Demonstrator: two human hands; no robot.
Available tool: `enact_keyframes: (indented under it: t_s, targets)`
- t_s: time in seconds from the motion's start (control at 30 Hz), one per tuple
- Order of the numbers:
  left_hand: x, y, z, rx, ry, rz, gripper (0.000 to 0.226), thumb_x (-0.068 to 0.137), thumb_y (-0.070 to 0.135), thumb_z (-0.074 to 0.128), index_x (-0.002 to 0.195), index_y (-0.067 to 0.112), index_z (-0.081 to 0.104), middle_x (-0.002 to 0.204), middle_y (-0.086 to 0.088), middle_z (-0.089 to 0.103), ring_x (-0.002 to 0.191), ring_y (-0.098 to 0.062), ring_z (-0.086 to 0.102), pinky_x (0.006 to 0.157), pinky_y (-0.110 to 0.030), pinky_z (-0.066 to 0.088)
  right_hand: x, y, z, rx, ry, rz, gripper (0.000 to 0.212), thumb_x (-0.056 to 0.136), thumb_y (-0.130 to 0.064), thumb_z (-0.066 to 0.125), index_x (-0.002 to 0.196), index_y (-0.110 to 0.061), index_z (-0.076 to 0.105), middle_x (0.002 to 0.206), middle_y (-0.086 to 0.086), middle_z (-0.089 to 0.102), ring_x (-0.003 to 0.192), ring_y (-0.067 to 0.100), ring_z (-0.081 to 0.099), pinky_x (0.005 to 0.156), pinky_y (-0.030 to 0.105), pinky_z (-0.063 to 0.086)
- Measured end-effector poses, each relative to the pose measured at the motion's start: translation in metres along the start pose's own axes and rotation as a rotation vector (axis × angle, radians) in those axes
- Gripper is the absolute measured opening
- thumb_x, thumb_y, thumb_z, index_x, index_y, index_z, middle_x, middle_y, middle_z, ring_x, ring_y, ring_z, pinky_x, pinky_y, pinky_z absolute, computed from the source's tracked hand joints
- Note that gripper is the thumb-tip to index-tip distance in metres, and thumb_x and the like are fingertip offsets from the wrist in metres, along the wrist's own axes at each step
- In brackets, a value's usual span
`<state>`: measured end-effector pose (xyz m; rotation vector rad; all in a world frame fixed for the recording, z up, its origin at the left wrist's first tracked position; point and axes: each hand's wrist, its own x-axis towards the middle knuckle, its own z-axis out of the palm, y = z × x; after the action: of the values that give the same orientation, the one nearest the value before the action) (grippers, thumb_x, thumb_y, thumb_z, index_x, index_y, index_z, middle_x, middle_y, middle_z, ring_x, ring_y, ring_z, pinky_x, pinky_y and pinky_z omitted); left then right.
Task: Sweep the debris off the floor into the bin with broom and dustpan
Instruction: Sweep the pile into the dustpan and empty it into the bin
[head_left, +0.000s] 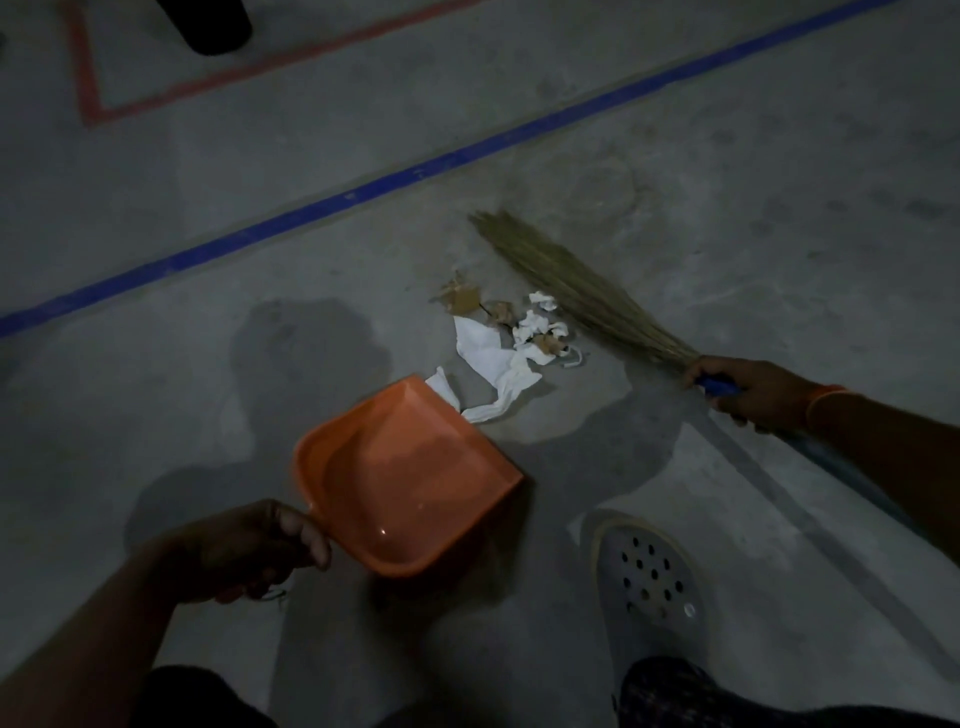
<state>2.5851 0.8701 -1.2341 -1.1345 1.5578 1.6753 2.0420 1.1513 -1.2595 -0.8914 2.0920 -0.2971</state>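
Debris (511, 340) lies on the floor (727, 208) between our two hands, just beyond the open lip of the orange dustpan (410, 475) and just inside the grass broom (576, 291). Our left hand (249, 551) curls its fingers around the dustpan handle; our right hand (753, 392) grips the broom's blue handle, bristles stretching away up-left past the pile. We judge a short pull toward the left hand is needed. We see torn white paper, one strip touching the pan's lip, and brown crumpled scraps.
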Motion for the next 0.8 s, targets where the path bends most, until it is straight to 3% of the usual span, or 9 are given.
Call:
enact_keyframes:
  t_s: [0.2, 0.33, 0.43, 0.57, 0.7, 0.8]
  targets:
    - [0.013, 0.012, 0.004, -0.112, 0.083, 0.042, 0.024, 0.076, 0.024, 0.064, 0.093, 0.014, 0.077, 0.058, -0.005, 0.035, 0.043, -0.008, 0.026, 0.039, -0.011, 0.023, -0.003, -0.010, 0.018, -0.011, -0.030, -0.031, 0.044, 0.092, 0.000, 0.049, 0.109, -0.039, 0.059, 0.088, 0.007, 0.060, 0.058, 0.018, 0.054, 0.049, 0.026, 0.047]
    - [0.029, 0.036, 0.013, -0.146, 0.110, 0.102, 0.017, 0.088, 0.015, 0.064, 0.098, 0.009, 0.076, 0.055, -0.007, 0.041, 0.037, -0.009, 0.030, 0.036, -0.011, 0.023, -0.006, -0.010, 0.033, -0.074, -0.062, -0.096, 0.043, 0.091, 0.000, 0.050, 0.113, -0.037, 0.057, 0.098, 0.006, 0.062, 0.062, 0.020, 0.060, 0.049, 0.023, 0.051]
    - [0.045, 0.054, 0.018, -0.117, 0.138, 0.132, 0.015, 0.092, 0.011, 0.062, 0.098, 0.010, 0.076, 0.060, -0.009, 0.044, 0.038, -0.010, 0.033, 0.038, -0.011, 0.024, -0.005, -0.006, 0.042, -0.085, -0.082, -0.145, 0.045, 0.090, -0.002, 0.052, 0.115, -0.039, 0.057, 0.102, 0.006, 0.064, 0.062, 0.023, 0.063, 0.050, 0.028, 0.053]
    - [0.052, 0.065, 0.018, -0.136, 0.172, 0.157, 0.015, 0.099, 0.005, 0.057, 0.103, 0.004, 0.072, 0.052, -0.005, 0.038, 0.037, -0.010, 0.032, 0.037, -0.011, 0.025, -0.007, -0.005, 0.042, -0.087, -0.064, -0.191, 0.041, 0.092, -0.002, 0.052, 0.116, -0.035, 0.056, 0.102, -0.001, 0.062, 0.057, 0.004, 0.060, 0.050, 0.017, 0.048]
    - [0.030, 0.053, 0.008, -0.159, 0.129, 0.148, 0.022, 0.080, 0.024, 0.066, 0.094, 0.011, 0.076, 0.054, -0.006, 0.036, 0.044, -0.009, 0.029, 0.041, -0.011, 0.023, -0.011, -0.008, 0.034, -0.080, -0.023, -0.206, 0.042, 0.090, 0.005, 0.052, 0.116, -0.029, 0.058, 0.104, -0.011, 0.060, 0.066, -0.009, 0.060, 0.055, 0.009, 0.046]
    - [0.013, 0.034, -0.003, -0.188, 0.103, 0.143, 0.034, 0.077, 0.029, 0.074, 0.099, 0.002, 0.073, 0.058, -0.005, 0.034, 0.049, -0.009, 0.027, 0.042, -0.013, 0.021, -0.010, -0.007, 0.032, -0.078, -0.023, -0.219, 0.043, 0.090, 0.005, 0.052, 0.115, -0.030, 0.058, 0.105, -0.012, 0.060, 0.069, -0.003, 0.061, 0.056, 0.010, 0.046]
